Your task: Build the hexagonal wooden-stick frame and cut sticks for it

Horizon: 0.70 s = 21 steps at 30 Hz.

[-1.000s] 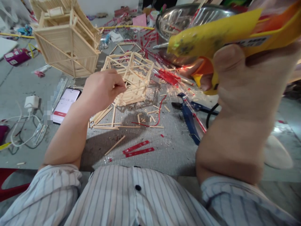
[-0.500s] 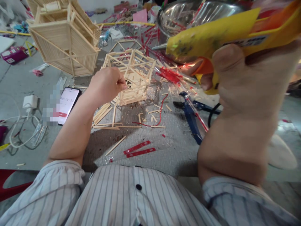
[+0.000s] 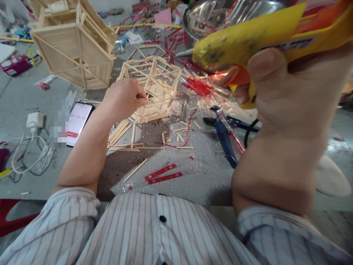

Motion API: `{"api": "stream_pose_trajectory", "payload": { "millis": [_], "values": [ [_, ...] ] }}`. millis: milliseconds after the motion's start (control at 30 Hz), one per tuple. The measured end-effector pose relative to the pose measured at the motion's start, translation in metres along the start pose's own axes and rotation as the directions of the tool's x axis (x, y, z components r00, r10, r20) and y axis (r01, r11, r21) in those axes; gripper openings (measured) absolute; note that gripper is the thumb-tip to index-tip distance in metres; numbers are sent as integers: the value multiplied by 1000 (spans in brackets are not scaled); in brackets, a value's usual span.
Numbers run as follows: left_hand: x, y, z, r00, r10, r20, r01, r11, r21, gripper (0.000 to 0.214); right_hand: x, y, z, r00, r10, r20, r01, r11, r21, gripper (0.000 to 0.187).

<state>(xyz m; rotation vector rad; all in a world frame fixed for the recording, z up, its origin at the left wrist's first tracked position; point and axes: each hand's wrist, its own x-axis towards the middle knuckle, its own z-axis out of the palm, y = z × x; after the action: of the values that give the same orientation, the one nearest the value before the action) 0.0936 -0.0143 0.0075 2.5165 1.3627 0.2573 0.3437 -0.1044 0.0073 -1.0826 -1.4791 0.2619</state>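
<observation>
My left hand [image 3: 124,99] is closed in a pinch on a thin wooden stick, pressed against the left side of a small open stick frame [image 3: 154,88] on the grey mat. My right hand [image 3: 278,95] is raised close to the camera, wrapped around a yellow glue gun [image 3: 248,36] with an orange trigger; its metal nozzle [image 3: 183,53] points left, above and to the right of the frame. A larger finished stick structure [image 3: 74,44] stands at the back left.
A phone [image 3: 77,121] with a lit timer lies left of my forearm, beside a white charger and cable [image 3: 34,121]. Blue pliers [image 3: 223,132], loose sticks [image 3: 124,136], red strips [image 3: 162,173] and a steel bowl [image 3: 217,18] lie around.
The view has shifted slightly; my left hand stays pinched at the frame's side and the glue gun has edged a little left and up.
</observation>
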Motion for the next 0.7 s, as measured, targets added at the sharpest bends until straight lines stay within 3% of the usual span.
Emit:
{"api": "stream_pose_trajectory", "payload": {
  "millis": [233,700],
  "values": [
    [2,-10,4,990,120,-69,-119,993,17,17,-1,-3,5,999,21,-40,-19,998,54,33],
    [5,1,10,984,91,-154,-84,995,54,15,-1,-4,6,999,23,-27,-21,996,90,32]
  ]
}}
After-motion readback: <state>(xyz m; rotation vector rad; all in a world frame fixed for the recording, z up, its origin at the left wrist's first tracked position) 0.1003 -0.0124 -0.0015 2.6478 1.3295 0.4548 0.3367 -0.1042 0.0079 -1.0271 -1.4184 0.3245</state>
